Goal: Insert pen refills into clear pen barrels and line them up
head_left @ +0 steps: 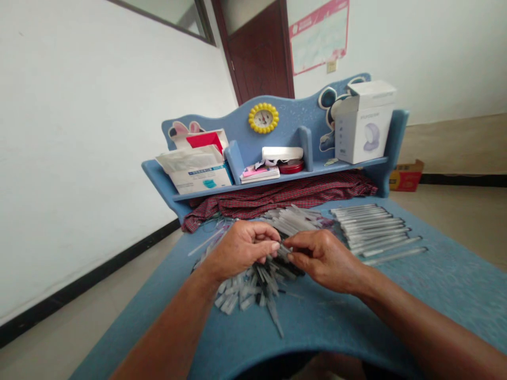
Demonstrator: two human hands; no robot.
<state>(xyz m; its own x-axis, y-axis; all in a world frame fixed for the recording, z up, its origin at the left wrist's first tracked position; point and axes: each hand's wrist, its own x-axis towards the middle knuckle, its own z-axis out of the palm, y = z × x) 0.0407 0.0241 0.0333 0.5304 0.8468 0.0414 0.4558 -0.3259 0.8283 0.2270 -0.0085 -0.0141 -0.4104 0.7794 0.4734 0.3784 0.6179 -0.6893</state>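
My left hand [246,245] and my right hand [327,259] meet over the middle of the blue table, fingertips nearly touching. Between the right thumb and forefinger is a small clear plastic piece that looks like a pen cap [284,253]. The left thumb and fingers are pinched at its other end; what they hold is mostly hidden. Below lies a heap of loose clear pen caps [240,295] mixed with small black parts. Behind the hands is a bundle of clear pen barrels [293,217]. To the right, several pens [372,232] lie side by side.
A blue shelf [273,186] along the table's [317,322] back edge carries a mask box [202,177], a red round tin [291,167] and a white carton [365,126]. A checked cloth [285,195] is tucked beneath. The table's near edge curves inward.
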